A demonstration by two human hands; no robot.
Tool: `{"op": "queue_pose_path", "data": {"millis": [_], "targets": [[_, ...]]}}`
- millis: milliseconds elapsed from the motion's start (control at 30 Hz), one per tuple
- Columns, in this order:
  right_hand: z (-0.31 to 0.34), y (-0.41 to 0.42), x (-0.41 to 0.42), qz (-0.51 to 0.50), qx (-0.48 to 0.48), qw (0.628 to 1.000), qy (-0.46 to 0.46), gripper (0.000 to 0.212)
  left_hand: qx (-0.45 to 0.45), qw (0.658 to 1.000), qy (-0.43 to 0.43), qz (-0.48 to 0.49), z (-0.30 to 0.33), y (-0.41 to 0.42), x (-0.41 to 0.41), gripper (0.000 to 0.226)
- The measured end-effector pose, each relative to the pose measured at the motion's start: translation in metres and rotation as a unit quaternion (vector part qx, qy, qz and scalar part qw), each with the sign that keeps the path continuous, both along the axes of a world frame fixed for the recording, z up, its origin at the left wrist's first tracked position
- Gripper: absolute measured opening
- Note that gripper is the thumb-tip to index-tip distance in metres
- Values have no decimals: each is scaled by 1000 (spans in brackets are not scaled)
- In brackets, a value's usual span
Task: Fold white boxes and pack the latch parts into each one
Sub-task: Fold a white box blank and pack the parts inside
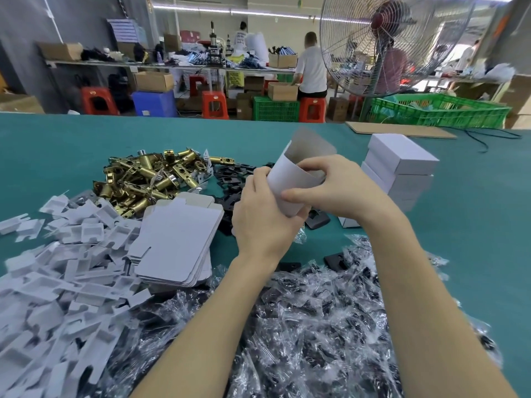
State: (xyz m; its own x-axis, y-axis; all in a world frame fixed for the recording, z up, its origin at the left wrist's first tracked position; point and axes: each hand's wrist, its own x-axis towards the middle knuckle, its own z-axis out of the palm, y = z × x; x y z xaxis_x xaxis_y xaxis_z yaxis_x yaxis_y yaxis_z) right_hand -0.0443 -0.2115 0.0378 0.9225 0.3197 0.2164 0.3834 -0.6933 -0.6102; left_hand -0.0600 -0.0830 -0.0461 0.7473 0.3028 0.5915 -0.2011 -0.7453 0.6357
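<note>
At a teal worktable point(86, 133) in a busy workshop, a worker's left hand point(260, 216) and right hand point(333, 186) both grip a half-formed white box point(290, 182) above the middle of the table, its flap raised. Brass latches point(149, 176), flat box blanks point(178, 239) and finished boxes point(402, 165) surround it.

Bare table point(71, 139) far left (brass latches point(149, 176) block centre).

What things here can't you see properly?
All in the head view:
- Inside of the box: hidden by its own wall and both hands, left hand, right hand.
- Bagged parts: blurred by shiny plastic.
- Flat box stack: too thin to count.
- White inserts: cut off by the left edge.
</note>
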Motion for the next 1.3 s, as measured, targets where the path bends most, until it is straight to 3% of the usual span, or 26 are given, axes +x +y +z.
{"op": "queue_pose_path", "data": {"millis": [167, 267, 400, 567, 700, 933, 1033, 1167, 1300], "targets": [[-3, 0, 3, -16, 65, 995, -68, 49, -84, 995, 9, -50, 5, 3, -1, 58], [-9, 0, 6, -23, 105, 991, -85, 50, -136, 983, 50, -114, 8, 7, 0, 59], [-14, -6, 13, -42, 102, 987, -115, 40, -256, 919, 138, -268, 10, 16, 5, 68], [-15, -17, 16, -39, 136, 982, -122, 41, -311, 882, 142, -325, 10, 27, 7, 31], [-16, -23, 18, -26, 154, 982, -108, 43, -362, 852, 165, -342, 7, 30, 7, 21], [-20, -23, 19, -58, 180, 980, -61, 103, -439, 842, 113, -293, 3, 23, 13, 22], [-23, -26, 21, -36, 201, 979, -11, 92, -449, 839, 101, -291, 3, 27, 14, 31], [-25, -34, 23, 8, 233, 972, 12, 49, -479, 799, 124, -342, 8, 37, 14, 38], [-28, -38, 24, 49, 284, 956, 46, 43, -465, 807, 124, -343, 11, 40, 14, 38]]}}
